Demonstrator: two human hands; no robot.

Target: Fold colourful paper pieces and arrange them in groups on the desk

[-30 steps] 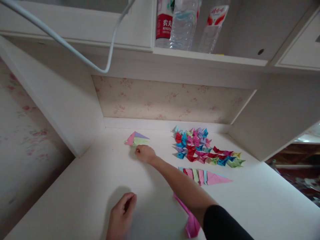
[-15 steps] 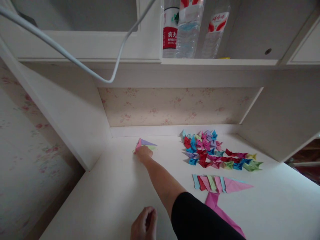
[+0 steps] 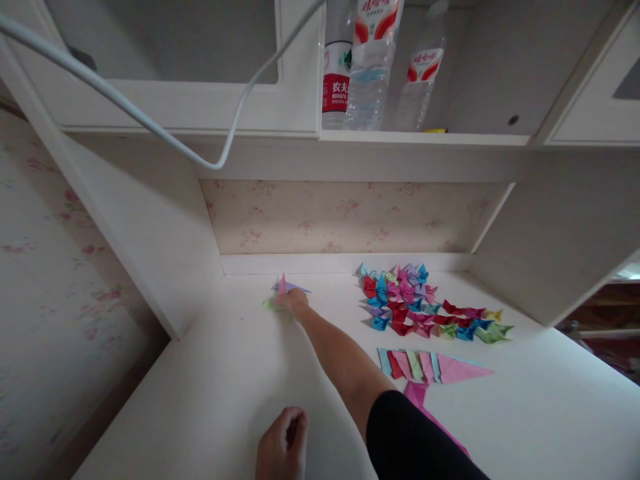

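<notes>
My right hand [image 3: 297, 301] is stretched to the back left of the white desk. Its fingers are closed on a pink folded paper [image 3: 283, 288] with its tip pointing up. A purple folded paper [image 3: 300, 288] lies behind those fingers, and a light green folded paper [image 3: 270, 305] shows just in front; my hand partly hides both. Low in the view, my left hand [image 3: 283, 443] is curled into a loose fist with nothing visible inside.
Many small origami pieces [image 3: 407, 300] crowd the back right. Before them lie a row of flat folded papers [image 3: 425, 365] and a long magenta paper strip [image 3: 417, 397]. A white cable [image 3: 220, 163] hangs in front of the upper shelf, which holds plastic bottles [image 3: 373, 73].
My right hand has shifted slightly right; the pink paper now stands upright, apart from the purple and green pieces. My left hand stays curled. The view has tilted a little.
</notes>
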